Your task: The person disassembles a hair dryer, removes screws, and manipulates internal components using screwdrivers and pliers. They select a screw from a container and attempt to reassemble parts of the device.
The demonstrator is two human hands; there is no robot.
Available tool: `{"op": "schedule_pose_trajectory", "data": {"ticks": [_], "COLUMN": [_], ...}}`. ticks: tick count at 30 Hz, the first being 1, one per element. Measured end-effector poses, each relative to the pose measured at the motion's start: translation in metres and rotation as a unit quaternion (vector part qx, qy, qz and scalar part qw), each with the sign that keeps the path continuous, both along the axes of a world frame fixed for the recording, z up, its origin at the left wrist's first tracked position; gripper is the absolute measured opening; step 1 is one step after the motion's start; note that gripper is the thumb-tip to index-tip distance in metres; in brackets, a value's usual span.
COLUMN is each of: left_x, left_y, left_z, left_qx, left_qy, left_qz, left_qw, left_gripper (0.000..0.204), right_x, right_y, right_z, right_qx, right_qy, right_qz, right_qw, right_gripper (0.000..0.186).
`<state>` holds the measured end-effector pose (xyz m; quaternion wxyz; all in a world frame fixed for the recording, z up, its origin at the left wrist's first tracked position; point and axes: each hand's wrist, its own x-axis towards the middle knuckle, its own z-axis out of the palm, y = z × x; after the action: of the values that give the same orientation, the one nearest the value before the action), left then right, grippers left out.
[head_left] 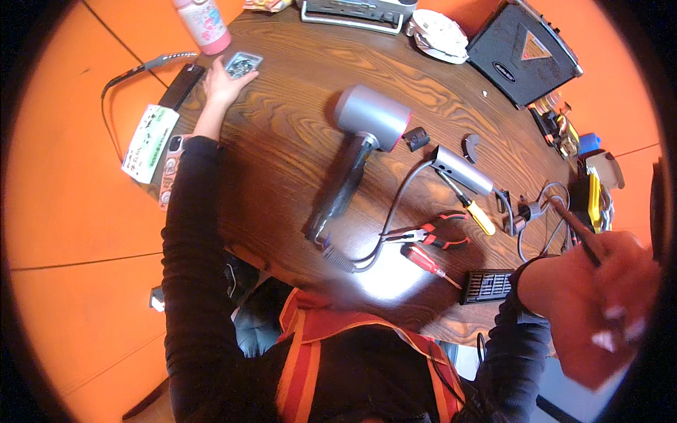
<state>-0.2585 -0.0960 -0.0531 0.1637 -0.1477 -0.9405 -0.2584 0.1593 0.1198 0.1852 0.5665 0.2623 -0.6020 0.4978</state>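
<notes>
At the far left of the table, my left hand (224,86) grips a small clear box (244,65), thumb and finger around its near edge. Small metal pieces, probably screws, lie in the box. My right hand (599,310) is raised close at the right, blurred, its fingers curled. A thin dark rod (577,227) shows at its upper side; what the fingers hold I cannot make out. A grey hair dryer (370,116) lies mid-table, its handle's dark inner part (338,190) bared. Beside it is a loose grey handle sleeve (462,169), threaded on the cord.
Near the dryer lie a yellow-handled screwdriver (481,217), red-black pliers (430,233), a red screwdriver (423,259) and a black grille-like part (488,286). A pink bottle (204,28), phone (169,173) and paper packet (150,143) stand or lie left. A black speaker (523,53) is back right.
</notes>
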Motion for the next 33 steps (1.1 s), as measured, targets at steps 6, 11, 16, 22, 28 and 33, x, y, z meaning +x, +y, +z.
{"op": "schedule_pose_trajectory", "data": {"ticks": [6, 11, 16, 22, 28, 33], "left_x": [0.004, 0.052, 0.152, 0.255, 0.277, 0.287], "left_y": [-0.002, 0.007, 0.028, 0.075, 0.099, 0.106], "left_z": [0.001, 0.036, 0.083, 0.102, 0.08, 0.06], "left_qx": [0.016, 0.056, 0.173, 0.133, 0.168, 0.418], "left_qy": [0.052, 0.003, -0.051, -0.132, -0.111, -0.262], "left_qz": [-0.036, -0.07, -0.355, -0.46, -0.477, -0.456], "left_qw": [0.998, 0.996, 0.917, 0.868, 0.856, 0.741], "left_gripper": [0.074, 0.07, 0.06, 0.065, 0.072, 0.091], "right_x": [-0.013, -0.011, -0.012, -0.019, -0.018, -0.017], "right_y": [0.04, 0.069, 0.056, 0.026, 0.031, 0.034], "right_z": [-0.056, -0.109, -0.144, -0.159, -0.165, -0.174], "right_qx": [-0.231, -0.286, -0.288, -0.272, -0.3, -0.327], "right_qy": [-0.254, -0.435, -0.583, -0.612, -0.6, -0.558], "right_qz": [-0.12, -0.036, 0.028, 0.206, 0.175, 0.169], "right_qw": [0.931, 0.853, 0.759, 0.713, 0.721, 0.744], "right_gripper": [0.023, 0.026, 0.023, 0.036, 0.036, 0.034]}}
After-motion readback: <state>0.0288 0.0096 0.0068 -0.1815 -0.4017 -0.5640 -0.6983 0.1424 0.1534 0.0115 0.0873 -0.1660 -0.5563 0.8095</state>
